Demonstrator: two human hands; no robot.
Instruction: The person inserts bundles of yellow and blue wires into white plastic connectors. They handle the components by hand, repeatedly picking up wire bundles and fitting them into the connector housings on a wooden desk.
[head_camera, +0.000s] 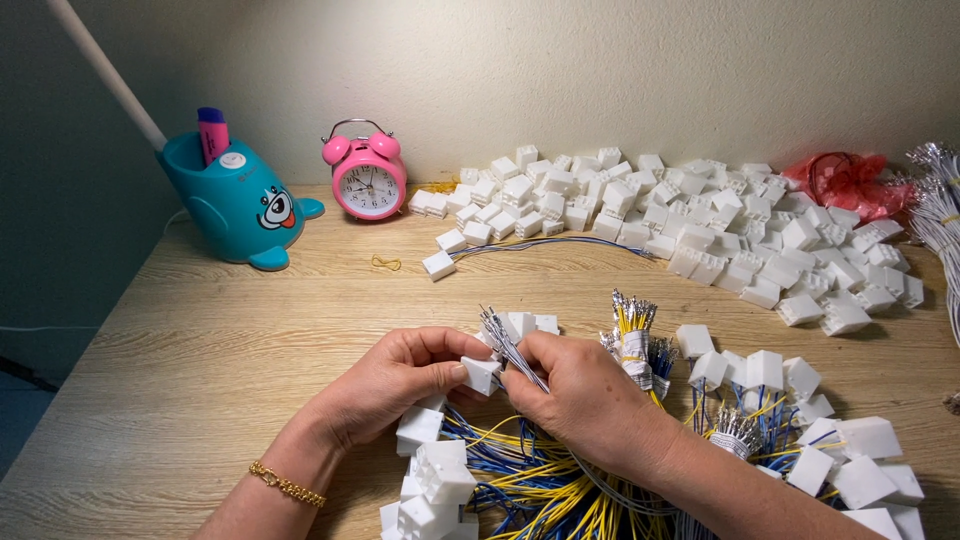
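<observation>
The left hand (395, 385) pinches a small white plastic connector housing (481, 375) between thumb and fingers, holding it just above the pale wooden tabletop (220, 330). The right hand (585, 395) is closed on a thin bunch of grey wires with bare metal tips (505, 340), its fingertips right against the housing; whether a wire tip is already inside the housing is hard to make out from this angle. Both hands meet near the front middle of the table.

Beneath the wrists lies a tangle of yellow and blue wires (540, 480) ending in more white housings, and a wrapped bundle of yellow wires with metal terminals (633, 335) stands just right of the right hand. A gold chain bracelet (287, 484) circles the left wrist.

Along the far wall a large heap of loose white plastic housings (700, 225) spreads across the table, with a red plastic bag (850, 182) at its right end. To the left stand a pink twin-bell alarm clock (368, 180) and a teal whale-shaped pen holder (235, 200), well apart from the hands
</observation>
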